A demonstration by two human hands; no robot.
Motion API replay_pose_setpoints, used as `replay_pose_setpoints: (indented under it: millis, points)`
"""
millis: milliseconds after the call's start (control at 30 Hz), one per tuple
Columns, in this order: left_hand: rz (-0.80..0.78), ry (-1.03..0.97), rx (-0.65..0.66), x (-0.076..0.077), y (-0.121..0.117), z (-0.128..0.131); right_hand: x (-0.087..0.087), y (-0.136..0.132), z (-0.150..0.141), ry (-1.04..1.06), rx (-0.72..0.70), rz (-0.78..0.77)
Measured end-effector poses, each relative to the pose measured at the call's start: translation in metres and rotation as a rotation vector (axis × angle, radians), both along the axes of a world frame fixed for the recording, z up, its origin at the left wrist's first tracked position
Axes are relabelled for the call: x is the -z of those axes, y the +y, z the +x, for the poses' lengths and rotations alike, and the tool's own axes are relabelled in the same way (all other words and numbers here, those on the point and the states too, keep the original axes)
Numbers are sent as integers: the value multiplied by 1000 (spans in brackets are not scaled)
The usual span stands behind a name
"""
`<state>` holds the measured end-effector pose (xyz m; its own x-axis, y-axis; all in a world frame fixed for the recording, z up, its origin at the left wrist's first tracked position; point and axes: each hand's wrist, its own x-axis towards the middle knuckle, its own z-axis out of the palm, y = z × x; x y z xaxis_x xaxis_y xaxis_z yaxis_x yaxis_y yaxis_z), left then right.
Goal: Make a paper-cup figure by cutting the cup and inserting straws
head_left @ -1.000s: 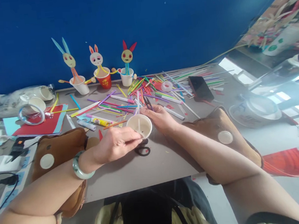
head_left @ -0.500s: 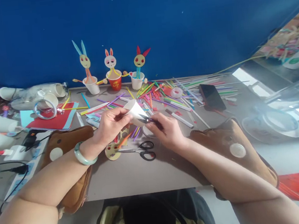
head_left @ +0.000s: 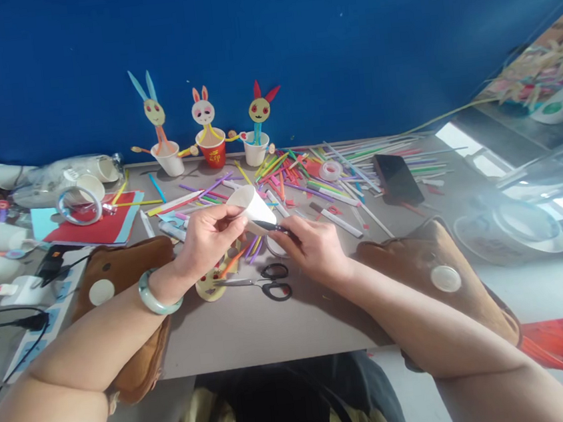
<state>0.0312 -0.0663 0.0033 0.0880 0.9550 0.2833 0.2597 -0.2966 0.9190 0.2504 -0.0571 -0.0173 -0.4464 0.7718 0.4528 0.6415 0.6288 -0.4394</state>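
Observation:
My left hand [head_left: 214, 238] pinches the rim of a white paper cup [head_left: 259, 206] between thumb and fingers. The cup is tilted on its side, its mouth towards the upper left. My right hand [head_left: 312, 241] is closed around small dark scissors [head_left: 270, 226], whose blades lie against the near side of the cup; the handles are mostly hidden by my fingers. Below the hands, a second pair of scissors [head_left: 263, 279] with black handles lies on the table, its blades touching a round yellowish face cutout [head_left: 209, 286].
Three cup puppets with rabbit ears stand at the back, the middle one in a red cup [head_left: 214, 154]. Colourful paper strips [head_left: 292, 176], a roll of tape [head_left: 330, 171] and a phone [head_left: 399, 178] lie beyond my hands. Brown pouches [head_left: 418, 264] sit beneath both forearms.
The dark scissors have closed up and lie flatter along the cup. The cup has turned slightly, showing more of its mouth. The view has shifted slightly.

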Motion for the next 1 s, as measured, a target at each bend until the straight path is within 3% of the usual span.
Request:
replay_pose_setpoints:
  millis: [733,1000]
  points:
    - [330,197,-123,1,-8,3,0,-4,-5,100,62,4]
    - [423,260,-137,1,-10,5,4,-3,-4,10,96,156]
